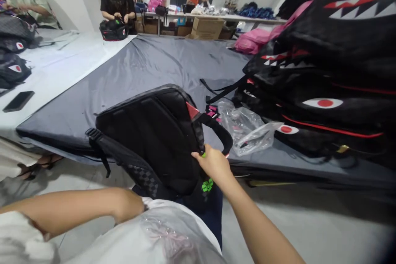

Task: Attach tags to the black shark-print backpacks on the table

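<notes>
A black backpack (pixel 154 140) with checkered trim and straps rests tilted at the near edge of the grey-covered table, its back panel facing up. My right hand (pixel 213 163) grips its right side edge, beside a small green piece. Green tags (pixel 207 185) hang just below that hand. Near the backpack's lower end and against my white shirt is my left hand (pixel 128 204); its fingers are hidden, so its hold cannot be made out.
Black bags with shark teeth and red eyes (pixel 324 103) are piled high on the right. Clear plastic bags (pixel 247 128) lie beside them. A dark phone (pixel 18 101) is at left. Across the table a person (pixel 117 4) handles a black bag (pixel 113 30).
</notes>
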`<state>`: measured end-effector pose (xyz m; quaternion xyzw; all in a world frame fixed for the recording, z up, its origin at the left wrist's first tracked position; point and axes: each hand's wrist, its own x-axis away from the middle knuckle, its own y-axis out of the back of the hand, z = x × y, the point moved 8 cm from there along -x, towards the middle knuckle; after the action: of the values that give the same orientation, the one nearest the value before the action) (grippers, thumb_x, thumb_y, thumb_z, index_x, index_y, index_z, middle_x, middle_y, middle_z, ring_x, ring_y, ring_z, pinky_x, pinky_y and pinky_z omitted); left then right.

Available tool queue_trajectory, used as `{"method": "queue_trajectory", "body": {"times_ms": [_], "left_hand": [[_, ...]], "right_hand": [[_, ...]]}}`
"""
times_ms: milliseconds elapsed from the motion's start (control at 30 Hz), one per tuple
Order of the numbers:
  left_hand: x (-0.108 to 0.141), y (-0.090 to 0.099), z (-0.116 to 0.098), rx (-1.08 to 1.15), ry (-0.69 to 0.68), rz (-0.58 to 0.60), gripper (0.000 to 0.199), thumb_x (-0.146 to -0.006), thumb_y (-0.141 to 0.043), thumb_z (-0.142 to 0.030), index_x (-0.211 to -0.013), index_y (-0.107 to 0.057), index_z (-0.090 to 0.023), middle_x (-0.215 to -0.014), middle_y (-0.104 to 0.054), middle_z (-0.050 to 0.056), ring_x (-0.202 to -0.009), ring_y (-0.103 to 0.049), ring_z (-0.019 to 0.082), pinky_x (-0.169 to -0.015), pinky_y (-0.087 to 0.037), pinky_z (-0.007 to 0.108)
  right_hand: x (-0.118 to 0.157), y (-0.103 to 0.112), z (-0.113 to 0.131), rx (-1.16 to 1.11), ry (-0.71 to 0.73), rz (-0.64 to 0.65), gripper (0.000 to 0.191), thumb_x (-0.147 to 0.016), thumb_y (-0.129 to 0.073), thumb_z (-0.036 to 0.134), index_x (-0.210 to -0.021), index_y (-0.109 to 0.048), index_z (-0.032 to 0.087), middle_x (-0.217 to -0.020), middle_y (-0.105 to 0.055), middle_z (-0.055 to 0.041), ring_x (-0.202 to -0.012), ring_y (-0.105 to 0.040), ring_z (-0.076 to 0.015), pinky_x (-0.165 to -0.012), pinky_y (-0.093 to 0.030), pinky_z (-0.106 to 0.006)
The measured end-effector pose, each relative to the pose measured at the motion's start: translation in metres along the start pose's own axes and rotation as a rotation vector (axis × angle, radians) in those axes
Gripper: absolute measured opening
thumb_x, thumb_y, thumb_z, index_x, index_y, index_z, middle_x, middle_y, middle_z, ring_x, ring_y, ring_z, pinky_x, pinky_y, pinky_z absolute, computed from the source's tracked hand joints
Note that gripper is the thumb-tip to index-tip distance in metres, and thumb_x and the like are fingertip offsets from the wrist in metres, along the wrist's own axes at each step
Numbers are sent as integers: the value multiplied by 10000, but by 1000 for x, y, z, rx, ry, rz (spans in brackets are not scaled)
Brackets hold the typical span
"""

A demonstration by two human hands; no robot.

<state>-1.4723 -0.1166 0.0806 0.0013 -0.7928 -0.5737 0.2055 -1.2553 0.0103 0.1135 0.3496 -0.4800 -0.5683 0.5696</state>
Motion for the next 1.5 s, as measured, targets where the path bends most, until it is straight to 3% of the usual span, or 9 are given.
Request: {"method": "queue_trajectory", "body": {"times_ms": [200, 400, 500, 667, 800, 933, 1133, 1267, 1500], "left_hand": [[-56, 196, 41, -559, 182, -749, 348, -978, -479, -432, -1133, -654, -173, -1189, -684, 135, -1166, -585, 279, -988, -419, 446], [-136, 200, 89, -631, 39, -544, 591, -968, -322, -629, -761, -632, -170, -715, -631, 84, -730, -566, 205, -722, -406, 384], [-120, 215, 99, -656, 22, -476, 604, -967, -290, -653, -741, -623, -203, -726, -621, 48, -823, -581, 208, -913, -423, 429], [-54, 272, 146, -667, 292, -639, 594, -948, -335, -686, -845, -625, -178, -1076, -623, 47, -1253, -435, 256, -1186, -72, 603], [-58, 242, 129, -633, 267, -738, 566, -894, -437, -712, -857, -629, -181, -1396, -513, 77, -1381, -344, 307, -1204, -43, 588], [-95, 201, 101, -497, 211, -700, 481, -827, -594, -678, -908, -646, -206, -1505, -440, 65, -1438, -318, 307, -1229, -63, 576], [-102, 192, 99, -317, 276, -740, 365, -817, -704, -515, -904, -672, -162, -1572, -335, 124, -1491, -219, 377, -1215, -25, 633], [-98, 186, 102, -238, 204, -779, 355, -834, -673, -532, -881, -688, -180, -1568, -357, 107, -1500, -208, 377, -1204, -61, 650], [-94, 180, 105, -243, 120, -821, 366, -899, -567, -563, -850, -679, -218, -1497, -471, 33, -1480, -293, 302, -1237, -61, 573]], "right_hand": [[-5, 7, -7, -1, 37, 47, 331, -927, -601, 420, -1083, -643, 131, -999, -735, -166, -972, -705, -310, -696, -462, -327], [15, -7, -41, 28, -47, 97, 325, -951, -572, 436, -1095, -634, 151, -941, -746, -139, -916, -718, -283, -652, -434, -305], [12, -12, -49, -25, -50, 96, 318, -955, -568, 447, -1072, -639, 160, -928, -749, -125, -904, -718, -280, -656, -428, -299], [-5, -6, -46, -144, -25, 133, 255, -918, -635, 380, -1022, -665, 149, -819, -735, -101, -818, -718, -266, -634, -428, -286], [3, 16, -49, -591, -8, 137, 269, -908, -606, 369, -1091, -672, 184, -725, -710, -28, -569, -675, -186, -574, -479, -274], [21, 75, -58, -1112, 127, -242, 591, -802, -596, 731, -1081, -704, 222, -936, -735, -88, -739, -706, -222, -612, -557, -318], [0, 68, -27, -1358, 151, 62, 1014, -655, -335, 990, -1092, -704, 153, -520, -590, -15, -383, -537, -167, -358, -396, -270], [-7, 59, -28, -1362, 195, -148, 708, -706, -651, 787, -1096, -659, 196, -897, -735, -78, -745, -701, -240, -650, -562, -364], [2, 55, -24, -936, 142, -530, 217, -848, -662, 397, -766, -659, 197, -645, -612, 20, -555, -547, -131, -540, -446, -265]]}}
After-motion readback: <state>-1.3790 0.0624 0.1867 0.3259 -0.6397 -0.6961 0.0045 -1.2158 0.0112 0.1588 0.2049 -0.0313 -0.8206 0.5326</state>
